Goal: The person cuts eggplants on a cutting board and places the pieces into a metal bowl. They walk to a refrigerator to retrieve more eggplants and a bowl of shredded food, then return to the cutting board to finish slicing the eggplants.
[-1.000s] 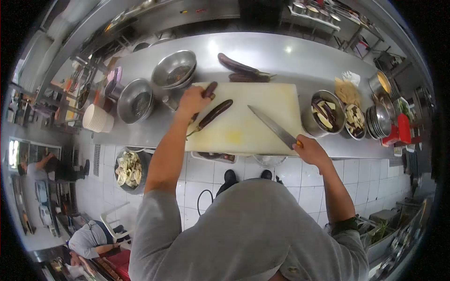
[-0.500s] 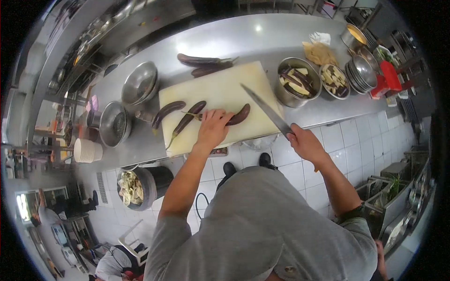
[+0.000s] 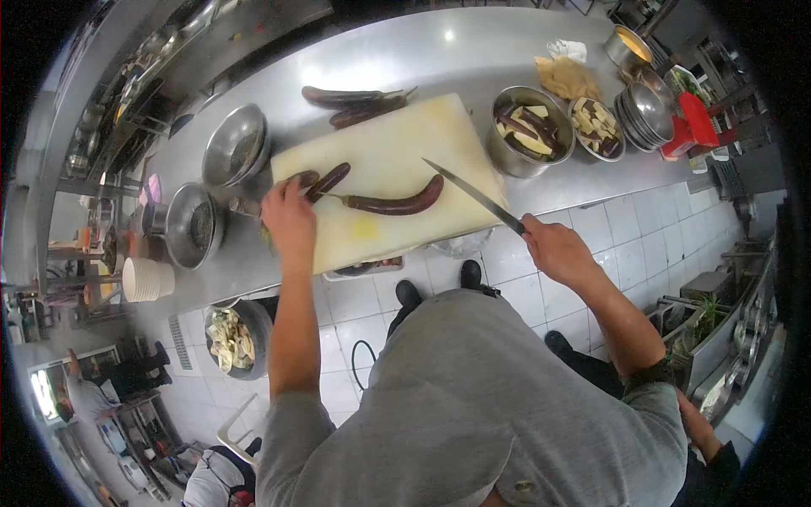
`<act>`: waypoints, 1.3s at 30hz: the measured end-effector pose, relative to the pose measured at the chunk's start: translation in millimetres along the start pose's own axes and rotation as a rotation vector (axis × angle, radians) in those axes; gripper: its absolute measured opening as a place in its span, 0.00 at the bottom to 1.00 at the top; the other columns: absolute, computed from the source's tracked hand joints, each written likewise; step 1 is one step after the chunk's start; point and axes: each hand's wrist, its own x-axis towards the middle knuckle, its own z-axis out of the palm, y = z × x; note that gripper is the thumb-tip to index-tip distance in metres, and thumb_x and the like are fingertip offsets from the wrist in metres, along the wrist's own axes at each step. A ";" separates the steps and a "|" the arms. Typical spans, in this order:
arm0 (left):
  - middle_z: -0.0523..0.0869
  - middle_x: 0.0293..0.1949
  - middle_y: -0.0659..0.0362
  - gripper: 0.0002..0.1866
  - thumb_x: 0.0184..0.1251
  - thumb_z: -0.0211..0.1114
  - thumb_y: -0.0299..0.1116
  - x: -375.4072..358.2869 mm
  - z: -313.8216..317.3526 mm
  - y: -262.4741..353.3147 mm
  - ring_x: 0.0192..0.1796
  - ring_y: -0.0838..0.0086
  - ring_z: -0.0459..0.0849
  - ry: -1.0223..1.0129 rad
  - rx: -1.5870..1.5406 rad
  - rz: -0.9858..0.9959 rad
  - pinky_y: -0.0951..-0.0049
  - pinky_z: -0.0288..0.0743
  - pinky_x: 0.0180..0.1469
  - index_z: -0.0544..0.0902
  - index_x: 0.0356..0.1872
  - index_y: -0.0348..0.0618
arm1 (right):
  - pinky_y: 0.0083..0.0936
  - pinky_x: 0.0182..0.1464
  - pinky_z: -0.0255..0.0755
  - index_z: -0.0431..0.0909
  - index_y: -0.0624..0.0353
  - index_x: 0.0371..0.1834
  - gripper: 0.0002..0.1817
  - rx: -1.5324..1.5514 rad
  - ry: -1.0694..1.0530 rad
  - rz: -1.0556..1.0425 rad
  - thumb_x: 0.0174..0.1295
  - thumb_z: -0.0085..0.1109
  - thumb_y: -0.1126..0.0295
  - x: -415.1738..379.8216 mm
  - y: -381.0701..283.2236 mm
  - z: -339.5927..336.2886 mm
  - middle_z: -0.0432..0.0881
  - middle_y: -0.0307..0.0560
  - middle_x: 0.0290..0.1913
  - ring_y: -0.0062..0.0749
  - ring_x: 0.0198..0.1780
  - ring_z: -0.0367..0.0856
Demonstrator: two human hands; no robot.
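Note:
My right hand (image 3: 559, 248) grips a long kitchen knife (image 3: 473, 194) by its handle, with the blade pointing up and left over the right side of the white cutting board (image 3: 389, 152). One whole purple eggplant (image 3: 397, 204) lies across the middle of the board, just left of the knife and apart from it. At the board's left edge, my left hand (image 3: 289, 218) is closed over two more eggplants; the nearer one (image 3: 329, 181) sticks out to the right of my fingers. Their lower ends are mostly hidden. Two other eggplants (image 3: 351, 97) lie behind the board.
A steel pot (image 3: 500, 152) and a smaller bowl (image 3: 576, 127) hold cut eggplant, right of the board. Metal bowls (image 3: 190, 226) and stacked paper cups (image 3: 145, 280) stand left. A bin (image 3: 260, 325) with scraps sits below the counter. Another person's arm (image 3: 699, 427) shows at lower right.
My left hand has left the middle eggplant and moved left onto the two at the board's edge, shifting one of them. The middle eggplant has turned flatter. The knife stays in my right hand.

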 end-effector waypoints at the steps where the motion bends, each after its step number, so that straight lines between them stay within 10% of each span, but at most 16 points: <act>1: 0.87 0.50 0.51 0.24 0.60 0.70 0.27 9.7 -4.5 27.2 0.53 0.51 0.83 0.069 -0.075 0.036 0.51 0.75 0.57 0.84 0.61 0.45 | 0.57 0.40 0.79 0.71 0.60 0.57 0.13 -0.008 -0.006 0.015 0.76 0.48 0.65 -0.4 -0.6 -1.0 0.85 0.61 0.30 0.62 0.37 0.86; 8: 0.84 0.52 0.51 0.21 0.66 0.71 0.35 -6.7 61.3 147.0 0.56 0.51 0.80 -0.422 -0.473 0.114 0.52 0.72 0.62 0.83 0.59 0.40 | 0.54 0.38 0.80 0.71 0.60 0.57 0.13 -0.127 -0.037 -0.022 0.75 0.49 0.68 -8.4 4.8 -15.8 0.86 0.58 0.31 0.58 0.36 0.88; 26: 0.84 0.50 0.52 0.19 0.66 0.69 0.32 3.0 65.8 138.8 0.53 0.52 0.80 -0.453 -0.574 0.232 0.54 0.71 0.58 0.83 0.58 0.42 | 0.56 0.42 0.79 0.72 0.60 0.53 0.10 0.027 -0.173 -0.059 0.74 0.50 0.68 21.6 36.7 15.3 0.85 0.63 0.34 0.63 0.37 0.86; 32: 0.83 0.61 0.55 0.21 0.64 0.69 0.28 -1.7 31.2 140.4 0.71 0.53 0.72 -0.565 -0.479 0.505 0.49 0.62 0.75 0.85 0.59 0.50 | 0.61 0.46 0.74 0.71 0.60 0.53 0.11 0.205 -0.138 -0.131 0.76 0.50 0.65 79.7 36.2 20.3 0.84 0.68 0.37 0.69 0.43 0.83; 36: 0.79 0.66 0.47 0.23 0.64 0.68 0.28 -24.4 25.6 113.7 0.75 0.49 0.68 -0.366 -0.357 0.312 0.48 0.59 0.78 0.83 0.62 0.49 | 0.62 0.42 0.72 0.69 0.59 0.51 0.09 0.192 0.052 -0.074 0.76 0.50 0.66 66.7 39.1 19.4 0.83 0.69 0.35 0.70 0.41 0.83; 39: 0.79 0.61 0.42 0.24 0.67 0.68 0.30 -32.5 23.9 149.8 0.66 0.46 0.77 -0.299 -0.638 -0.312 0.51 0.71 0.70 0.80 0.64 0.41 | 0.61 0.38 0.70 0.67 0.60 0.50 0.09 0.216 0.105 0.047 0.77 0.50 0.67 47.7 32.8 8.1 0.82 0.69 0.31 0.72 0.38 0.81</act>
